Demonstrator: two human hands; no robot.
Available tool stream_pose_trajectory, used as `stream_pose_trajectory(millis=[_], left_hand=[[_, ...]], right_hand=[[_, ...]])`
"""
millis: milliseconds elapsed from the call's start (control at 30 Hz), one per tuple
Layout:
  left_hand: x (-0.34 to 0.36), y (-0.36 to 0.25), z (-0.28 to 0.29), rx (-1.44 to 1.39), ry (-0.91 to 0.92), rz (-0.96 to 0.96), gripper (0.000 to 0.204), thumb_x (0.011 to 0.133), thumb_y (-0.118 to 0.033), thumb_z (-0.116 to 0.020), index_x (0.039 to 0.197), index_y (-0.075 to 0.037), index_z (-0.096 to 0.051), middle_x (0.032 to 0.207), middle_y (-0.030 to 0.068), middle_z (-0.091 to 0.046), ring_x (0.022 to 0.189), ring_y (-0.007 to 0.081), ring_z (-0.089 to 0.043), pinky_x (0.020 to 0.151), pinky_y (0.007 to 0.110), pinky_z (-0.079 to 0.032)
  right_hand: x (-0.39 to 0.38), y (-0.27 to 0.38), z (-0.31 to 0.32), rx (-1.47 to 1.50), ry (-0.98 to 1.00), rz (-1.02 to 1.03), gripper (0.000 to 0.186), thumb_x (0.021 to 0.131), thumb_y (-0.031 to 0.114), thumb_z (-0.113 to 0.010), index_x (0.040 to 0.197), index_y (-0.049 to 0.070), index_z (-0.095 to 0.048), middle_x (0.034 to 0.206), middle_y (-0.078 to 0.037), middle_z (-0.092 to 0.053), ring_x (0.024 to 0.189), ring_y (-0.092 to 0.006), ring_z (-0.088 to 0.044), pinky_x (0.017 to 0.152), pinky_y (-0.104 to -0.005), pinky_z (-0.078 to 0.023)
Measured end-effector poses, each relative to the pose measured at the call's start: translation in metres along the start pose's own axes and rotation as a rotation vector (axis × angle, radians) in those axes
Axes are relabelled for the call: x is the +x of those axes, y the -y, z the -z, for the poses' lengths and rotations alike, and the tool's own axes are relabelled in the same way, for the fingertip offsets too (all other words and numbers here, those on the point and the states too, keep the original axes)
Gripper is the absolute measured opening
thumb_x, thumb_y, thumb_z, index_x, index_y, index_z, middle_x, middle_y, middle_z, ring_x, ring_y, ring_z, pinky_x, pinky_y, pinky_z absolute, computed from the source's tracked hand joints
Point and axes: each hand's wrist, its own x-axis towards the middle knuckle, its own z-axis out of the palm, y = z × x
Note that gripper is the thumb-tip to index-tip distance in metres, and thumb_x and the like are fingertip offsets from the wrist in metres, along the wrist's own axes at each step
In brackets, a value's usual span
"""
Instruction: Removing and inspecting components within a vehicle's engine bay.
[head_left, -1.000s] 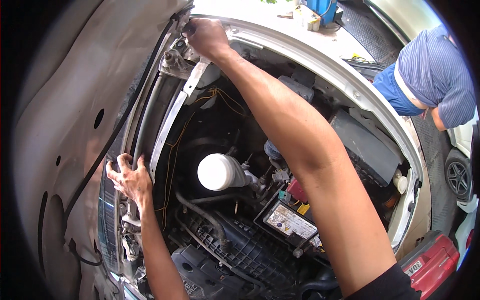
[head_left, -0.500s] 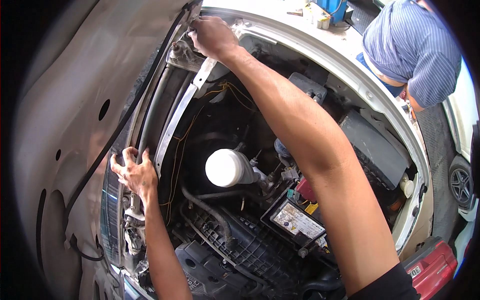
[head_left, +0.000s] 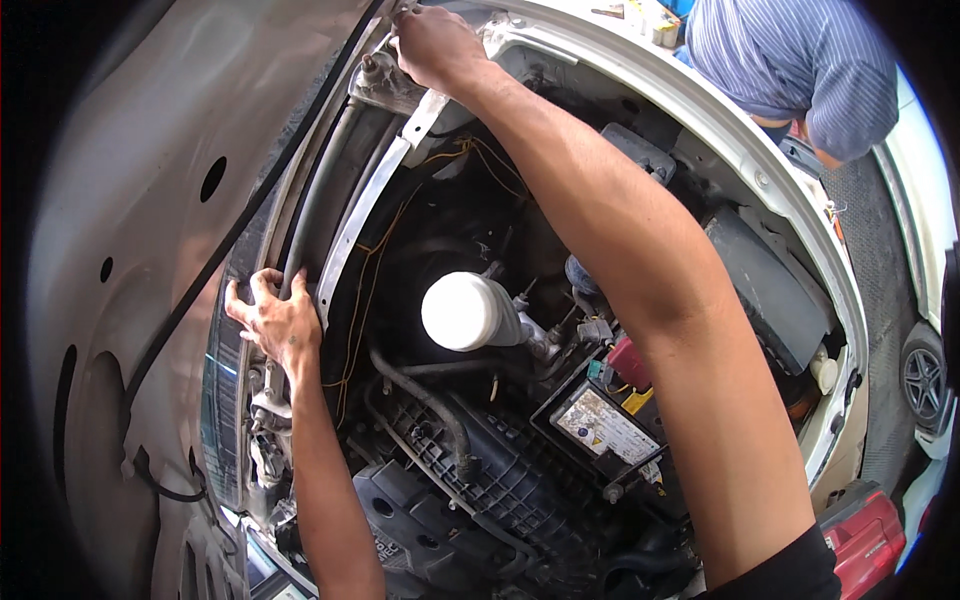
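Observation:
My left hand [head_left: 281,316] is curled around the lower end of a grey metal tube [head_left: 321,190], which looks like part of a wiper linkage in the cowl channel. At the tube's far end is a bracket [head_left: 392,96] with a threaded pivot [head_left: 371,66]. Just beyond that pivot my right hand [head_left: 440,48] is closed, near the far corner of the channel; whatever its fingers hold is hidden. Alongside the tube runs a bare metal strip [head_left: 372,195], passing to the right of my left hand.
The raised hood [head_left: 150,220] fills the left side. Below my right arm lie a white round-capped reservoir [head_left: 460,312], a battery [head_left: 606,428] and a black engine cover [head_left: 430,520]. Thin yellow wires [head_left: 372,290] hang beside the strip. Beyond the fender [head_left: 745,165] a person [head_left: 800,70] bends over.
The view has shifted slightly, so the engine bay sits a little higher and further right. Both hands stay at the same places on the linkage. The other person leans further in.

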Motion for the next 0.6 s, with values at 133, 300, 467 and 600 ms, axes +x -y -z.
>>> stream_pose_trajectory(millis=[133, 300, 467, 600], left_hand=[[0.004, 0.015, 0.004, 0.02, -0.013, 0.007, 0.034, 0.084, -0.035, -0.077, 0.108, -0.014, -0.064, 0.148, 0.019, -0.03, 0.142, 0.0389, -0.031, 0.113, 0.067, -0.026], [0.001, 0.007, -0.002, 0.047, -0.024, 0.001, 0.035, 0.083, -0.038, -0.077, 0.109, -0.017, -0.065, 0.149, 0.0177, -0.03, 0.139, 0.0399, -0.035, 0.111, 0.063, -0.032], [0.003, 0.004, -0.007, 0.102, -0.048, -0.03, 0.038, 0.083, -0.04, -0.077, 0.11, -0.017, -0.067, 0.149, 0.0192, -0.03, 0.139, 0.04, -0.037, 0.111, 0.056, -0.035], [0.002, 0.01, -0.005, 0.069, -0.059, -0.029, 0.04, 0.081, -0.043, -0.078, 0.109, -0.016, -0.067, 0.149, 0.0184, -0.03, 0.14, 0.0389, -0.034, 0.113, 0.058, -0.029]], right_hand=[[-0.012, 0.024, 0.007, 0.196, -0.19, 0.122, 0.026, 0.095, 0.014, -0.051, 0.109, -0.006, -0.059, 0.108, -0.027, -0.066, 0.101, -0.0424, -0.066, 0.089, -0.049, -0.053], [-0.008, 0.009, 0.0, 0.154, -0.237, 0.129, 0.03, 0.094, 0.008, -0.044, 0.117, -0.007, -0.057, 0.112, -0.026, -0.065, 0.109, -0.0399, -0.063, 0.09, -0.0479, -0.053], [-0.008, 0.024, 0.014, -0.008, -0.023, 0.064, 0.025, 0.093, 0.011, -0.052, 0.109, -0.006, -0.059, 0.104, -0.019, -0.065, 0.103, -0.03, -0.063, 0.086, -0.0428, -0.055], [-0.012, 0.029, -0.002, -0.047, -0.155, 0.099, 0.028, 0.095, 0.016, -0.048, 0.114, -0.003, -0.058, 0.11, -0.02, -0.064, 0.106, -0.0316, -0.064, 0.088, -0.0427, -0.055]])
